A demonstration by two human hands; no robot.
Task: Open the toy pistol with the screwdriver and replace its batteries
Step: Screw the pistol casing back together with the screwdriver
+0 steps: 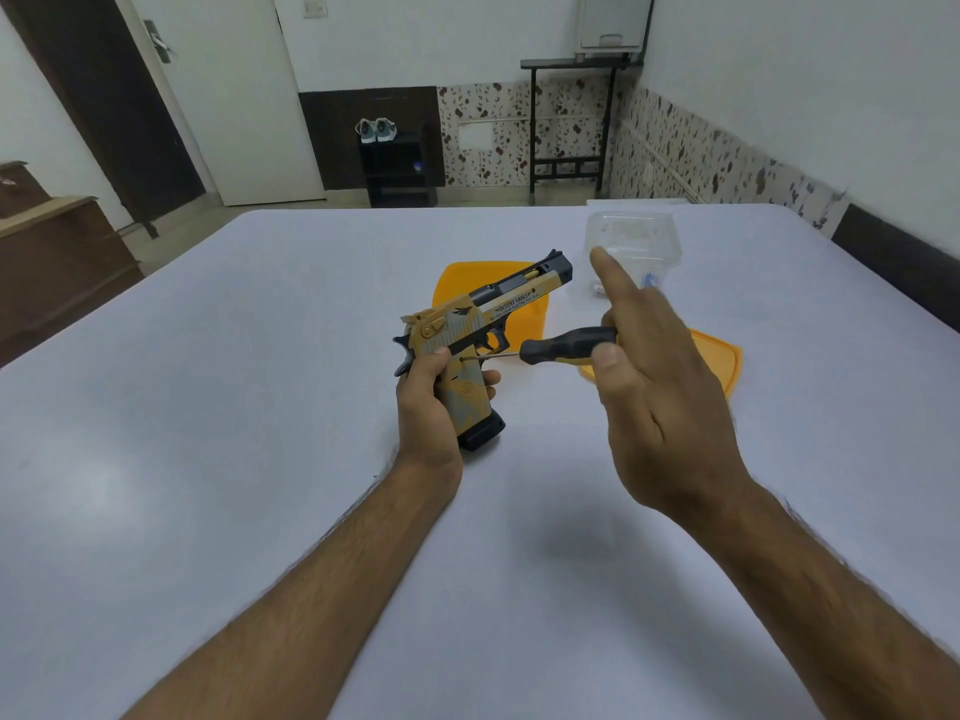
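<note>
The left hand (pixel 431 402) wraps its fingers and thumb around the grip of the toy pistol (pixel 480 335), holding it above the white table (pixel 208 407) just left of the frame's centre, with the barrel pointing up toward one o'clock and the dark magazine base at the bottom. The right hand (pixel 654 387) holds the screwdriver (pixel 561 345) at three o'clock from the pistol: the thumb presses the black handle against the curled fingers while the index finger stands straight, pointing toward twelve o'clock. The screwdriver lies roughly level, and its thin metal shaft reaches toward nine o'clock, the tip meeting the pistol's side just above the grip, beside the left thumb.

Behind the pistol, at twelve o'clock, an orange lid (pixel 457 288) lies flat on the table. A second orange lid (pixel 722 361) lies at three o'clock, partly hidden by the right hand. A clear plastic container (pixel 634 241) stands at one o'clock; its small contents are too blurred to tell.
</note>
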